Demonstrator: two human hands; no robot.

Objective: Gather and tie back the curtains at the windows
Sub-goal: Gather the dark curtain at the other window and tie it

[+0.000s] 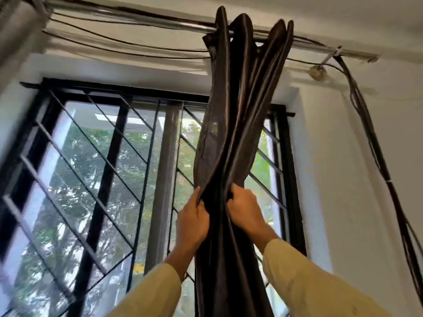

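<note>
Curtain (pixel 231 115): dark brown, glossy, bunched into one narrow twisted column; it is hung from the rod (pixel 183 25) toward the right side of the window (pixel 96 156); most of the glass is left uncovered.

The column is gripped at mid-height by both hands; the left hand (pixel 193 221) is curled into the left folds; the right hand (pixel 246 210) is closed on the right folds, just beside the left, with a ridge of cloth between them.

Step judged: gathering, near its end; tying is not yet begun; no tie-back, cord or hook is seen.

Next move judged: the folds are to be squeezed into one hand so the other is freed for a tie, or for knotting the cloth on itself; glossy fabric is likely to slide out of a loose grip.

Hidden or unclear:
- the curtain bottom is cut off by the lower edge;
- the fingertips are buried in the folds;
- how the cloth is fixed to the rod is covered by the cloth tops;
- the left of the view is smeared by blur;
- a grey shape (pixel 16 30) at the top left corner cannot be identified;
- cables (pixel 366 133) are seen down the wall (pixel 357 213) at right, their ends out of view.
</note>
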